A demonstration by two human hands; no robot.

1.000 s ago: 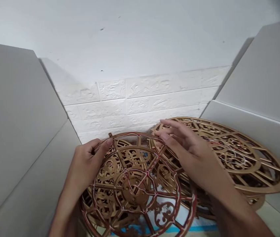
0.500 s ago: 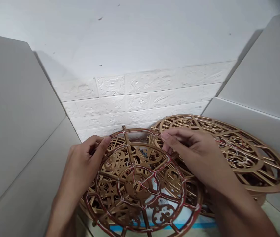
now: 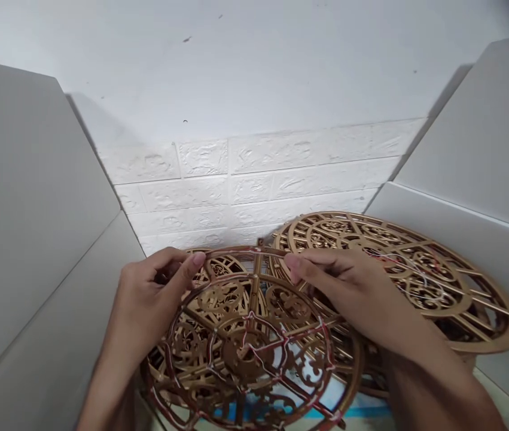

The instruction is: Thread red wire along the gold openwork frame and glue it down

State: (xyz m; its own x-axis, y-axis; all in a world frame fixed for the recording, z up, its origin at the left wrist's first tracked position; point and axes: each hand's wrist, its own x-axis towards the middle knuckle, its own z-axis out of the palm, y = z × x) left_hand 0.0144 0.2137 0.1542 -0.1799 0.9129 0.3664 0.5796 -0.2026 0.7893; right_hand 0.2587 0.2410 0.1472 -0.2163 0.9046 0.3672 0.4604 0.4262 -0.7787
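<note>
In the head view, the fingers (image 3: 167,257) of the left hand (image 3: 146,299) and right hand (image 3: 364,290) pinch the far edge of a round frame (image 3: 234,354). It is between the forearms, before a white wall (image 3: 258,188), a stack (image 3: 454,309) of gold frames on its right.

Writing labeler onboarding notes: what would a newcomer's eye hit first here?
First, the round gold frame at lower centre, its far rim held by the left hand and the right hand, with red and white lines along its spokes and rings. Next, the stack of similar gold openwork at right, a thin white wire lying on top. Behind both is the white brick-patterned wall.
</note>
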